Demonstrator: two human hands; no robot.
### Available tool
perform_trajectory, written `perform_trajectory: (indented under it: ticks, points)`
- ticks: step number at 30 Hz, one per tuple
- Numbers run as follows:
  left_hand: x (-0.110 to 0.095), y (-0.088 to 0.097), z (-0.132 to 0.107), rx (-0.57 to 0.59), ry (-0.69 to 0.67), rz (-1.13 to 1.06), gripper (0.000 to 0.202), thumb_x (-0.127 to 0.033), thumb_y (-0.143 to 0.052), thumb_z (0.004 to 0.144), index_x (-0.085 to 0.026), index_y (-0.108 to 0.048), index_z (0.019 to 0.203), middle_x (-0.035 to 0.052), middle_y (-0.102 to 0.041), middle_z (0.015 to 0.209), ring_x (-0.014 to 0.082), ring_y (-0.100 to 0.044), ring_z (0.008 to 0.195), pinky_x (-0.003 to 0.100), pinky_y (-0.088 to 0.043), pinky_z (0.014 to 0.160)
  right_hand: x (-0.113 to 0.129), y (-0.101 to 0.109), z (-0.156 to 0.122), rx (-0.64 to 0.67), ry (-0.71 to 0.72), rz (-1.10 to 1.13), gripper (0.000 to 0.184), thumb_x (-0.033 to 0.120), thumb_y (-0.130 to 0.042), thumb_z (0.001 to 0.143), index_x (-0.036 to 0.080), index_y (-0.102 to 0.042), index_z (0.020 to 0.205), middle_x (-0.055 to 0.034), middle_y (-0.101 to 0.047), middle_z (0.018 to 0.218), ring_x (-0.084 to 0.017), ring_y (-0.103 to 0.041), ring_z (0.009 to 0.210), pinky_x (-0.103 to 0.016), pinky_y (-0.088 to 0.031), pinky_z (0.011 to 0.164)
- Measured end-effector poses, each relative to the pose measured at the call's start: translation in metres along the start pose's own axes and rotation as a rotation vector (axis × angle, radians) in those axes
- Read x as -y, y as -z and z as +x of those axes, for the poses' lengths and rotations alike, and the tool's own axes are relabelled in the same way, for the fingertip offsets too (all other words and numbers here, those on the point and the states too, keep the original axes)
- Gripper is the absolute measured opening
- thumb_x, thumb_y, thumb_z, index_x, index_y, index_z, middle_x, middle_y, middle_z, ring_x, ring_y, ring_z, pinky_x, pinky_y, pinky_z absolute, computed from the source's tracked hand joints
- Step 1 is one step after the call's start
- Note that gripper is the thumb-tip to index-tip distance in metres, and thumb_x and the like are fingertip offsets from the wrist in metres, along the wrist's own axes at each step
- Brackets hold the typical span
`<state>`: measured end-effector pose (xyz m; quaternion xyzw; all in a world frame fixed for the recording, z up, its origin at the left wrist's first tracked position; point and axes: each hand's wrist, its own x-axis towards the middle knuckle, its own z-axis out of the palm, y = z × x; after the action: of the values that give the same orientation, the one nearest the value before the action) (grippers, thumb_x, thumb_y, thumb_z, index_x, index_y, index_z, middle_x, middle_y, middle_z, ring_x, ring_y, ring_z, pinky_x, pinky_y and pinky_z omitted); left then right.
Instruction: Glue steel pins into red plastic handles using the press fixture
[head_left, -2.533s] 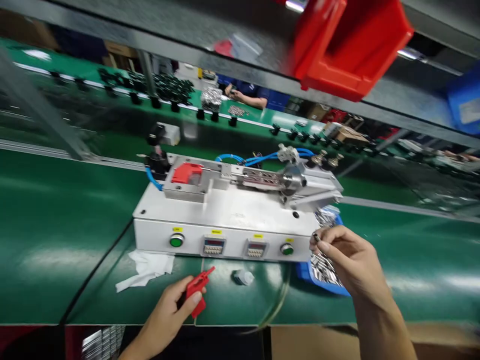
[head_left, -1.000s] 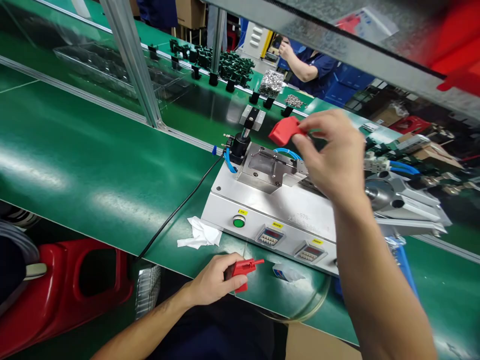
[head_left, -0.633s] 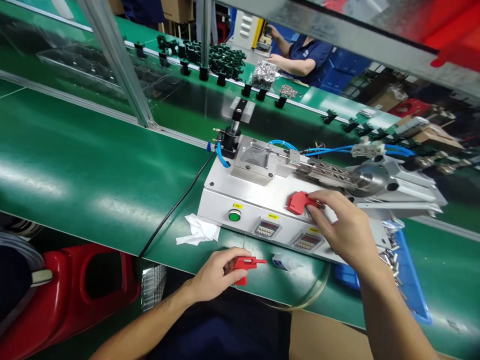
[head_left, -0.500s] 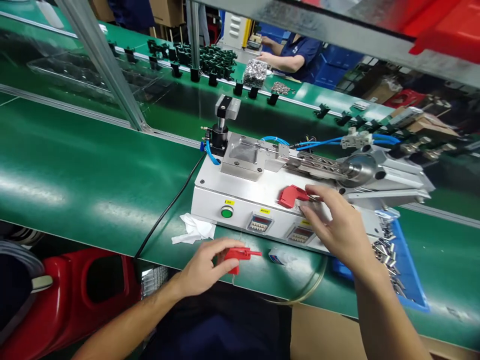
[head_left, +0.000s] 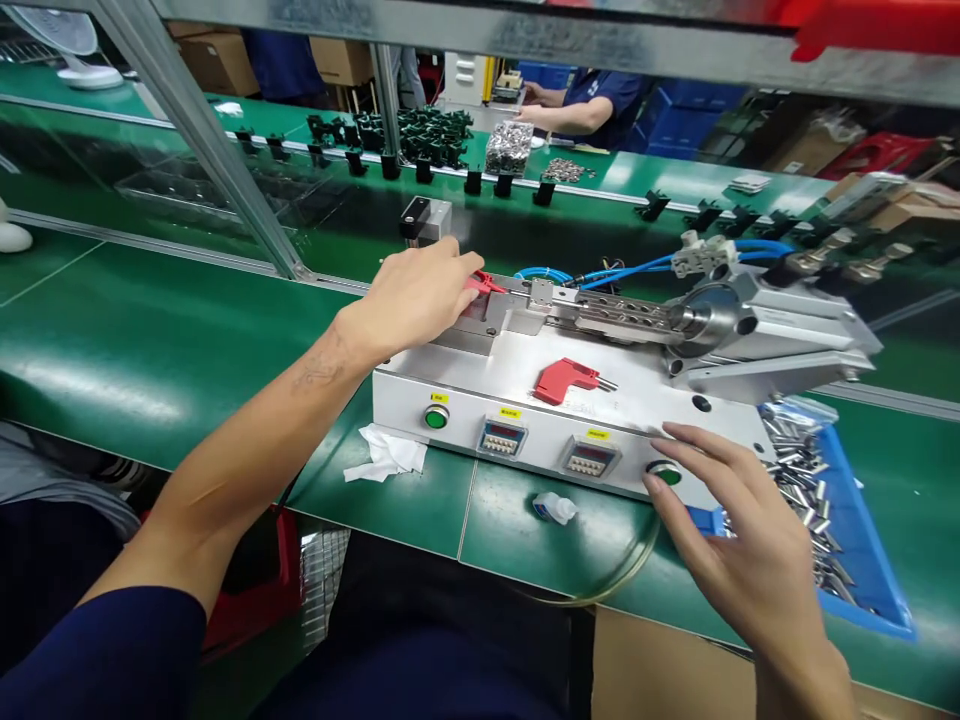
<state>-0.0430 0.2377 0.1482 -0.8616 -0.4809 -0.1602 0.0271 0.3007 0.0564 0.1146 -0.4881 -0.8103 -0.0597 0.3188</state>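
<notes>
My left hand (head_left: 420, 290) is closed on a red plastic part (head_left: 487, 284) at the metal fixture (head_left: 472, 338), on the left end of the white bench machine (head_left: 420, 385). The hand covers much of that part. A second red plastic part (head_left: 562, 380), bent in shape with metal pins at one end, lies on the machine's top plate. My right hand (head_left: 742, 530) holds nothing; its fingers are apart around the green button (head_left: 664, 474) at the machine's front right. Whether a fingertip touches the button I cannot tell.
A blue tray (head_left: 862, 545) of metal sleeves stands on the right. A small bottle (head_left: 555, 508) and white tissue (head_left: 386, 455) lie before the machine. Behind it, an aluminium post (head_left: 217, 150) rises, black clips line a rail, and a person (head_left: 592, 110) works at the far bench.
My left hand has carried its red part up and forward to the fixture. My right hand has let go of the other red part and moved right and down to the green button.
</notes>
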Motion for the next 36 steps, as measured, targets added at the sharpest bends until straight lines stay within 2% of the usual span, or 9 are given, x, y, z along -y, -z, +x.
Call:
perform_trajectory:
  ticks: [4, 8, 11, 15, 20, 22, 26, 31, 36]
  points:
    - [-0.028, 0.002, -0.018, -0.108, 0.106, 0.091, 0.030, -0.030, -0.054, 0.107, -0.015, -0.072, 0.127, 0.0156, -0.064, 0.128, 0.0330, -0.067, 0.114, 0.050, -0.058, 0.097, -0.013, 0.009, -0.022, -0.052, -0.027, -0.029, 0.028, 0.021, -0.067, 0.101, 0.023, -0.069, 0.129, -0.0101, -0.071, 0.128, -0.026, -0.073, 0.113, -0.037, -0.059, 0.102]
    - [-0.039, -0.003, -0.033, -0.212, 0.112, 0.101, 0.033, -0.029, -0.049, 0.108, -0.012, -0.075, 0.118, 0.0167, -0.069, 0.121, 0.0331, -0.063, 0.106, 0.051, -0.054, 0.092, -0.027, -0.002, -0.029, -0.068, -0.043, -0.059, 0.022, 0.023, -0.065, 0.103, 0.019, -0.069, 0.124, -0.0106, -0.072, 0.116, -0.025, -0.073, 0.103, -0.037, -0.059, 0.096]
    - [-0.037, -0.007, -0.048, -0.285, 0.004, 0.048, 0.029, -0.028, -0.052, 0.108, -0.013, -0.074, 0.118, 0.0147, -0.071, 0.123, 0.0316, -0.063, 0.106, 0.048, -0.052, 0.092, -0.034, -0.017, -0.030, -0.075, -0.020, -0.157, 0.017, 0.028, -0.063, 0.105, 0.017, -0.069, 0.116, -0.0112, -0.069, 0.103, -0.025, -0.071, 0.094, -0.036, -0.057, 0.082]
    - [-0.052, -0.023, -0.099, -0.450, -0.162, -0.036, 0.015, -0.020, -0.057, 0.106, -0.015, -0.070, 0.111, 0.0098, -0.072, 0.103, 0.0244, -0.063, 0.094, 0.038, -0.049, 0.080, -0.040, -0.024, -0.034, -0.089, -0.033, -0.190, 0.018, 0.031, -0.060, 0.107, 0.017, -0.068, 0.114, -0.0105, -0.067, 0.102, -0.022, -0.070, 0.087, -0.032, -0.053, 0.071]
    - [-0.069, -0.054, -0.157, -0.305, -0.153, -0.013, 0.026, -0.005, -0.054, 0.105, -0.012, -0.066, 0.127, 0.0075, -0.067, 0.093, 0.0188, -0.061, 0.082, 0.031, -0.047, 0.072, -0.045, -0.013, -0.039, -0.035, -0.097, -0.025, 0.010, 0.028, -0.060, 0.107, 0.021, -0.065, 0.111, -0.0042, -0.070, 0.095, -0.017, -0.070, 0.079, -0.029, -0.054, 0.074]
    - [-0.067, -0.056, -0.161, -0.266, -0.114, -0.046, 0.029, -0.004, -0.054, 0.105, -0.014, -0.065, 0.130, 0.0073, -0.068, 0.097, 0.0184, -0.063, 0.086, 0.029, -0.049, 0.075, -0.047, -0.010, -0.038, -0.012, -0.132, 0.024, 0.008, 0.028, -0.061, 0.107, 0.022, -0.065, 0.109, -0.0019, -0.070, 0.090, -0.015, -0.069, 0.073, -0.028, -0.053, 0.071]
    - [-0.063, -0.052, -0.150, -0.252, -0.021, -0.241, 0.012, -0.012, -0.059, 0.107, -0.015, -0.065, 0.117, 0.0052, -0.071, 0.103, 0.0152, -0.067, 0.091, 0.025, -0.051, 0.084, -0.047, -0.009, -0.034, 0.032, -0.214, 0.071, 0.007, 0.029, -0.061, 0.106, 0.024, -0.065, 0.108, 0.0005, -0.070, 0.084, -0.014, -0.067, 0.066, -0.026, -0.053, 0.066]
    - [-0.066, -0.054, -0.145, -0.272, 0.024, -0.256, 0.005, -0.015, -0.059, 0.107, -0.016, -0.064, 0.107, 0.0003, -0.064, 0.084, 0.0137, -0.061, 0.077, 0.025, -0.048, 0.073, -0.046, -0.011, -0.035, 0.010, -0.276, 0.071, 0.004, 0.027, -0.062, 0.104, 0.024, -0.064, 0.103, 0.0012, -0.068, 0.080, -0.013, -0.065, 0.063, -0.026, -0.053, 0.066]
    - [-0.066, -0.047, -0.147, -0.222, 0.036, -0.331, 0.008, -0.020, -0.057, 0.109, -0.017, -0.064, 0.110, -0.0003, -0.064, 0.083, 0.0127, -0.058, 0.072, 0.025, -0.047, 0.067, -0.042, -0.013, -0.035, 0.049, -0.252, 0.067, 0.012, 0.034, -0.063, 0.105, 0.023, -0.061, 0.107, 0.0001, -0.064, 0.079, -0.015, -0.063, 0.065, -0.027, -0.050, 0.064]
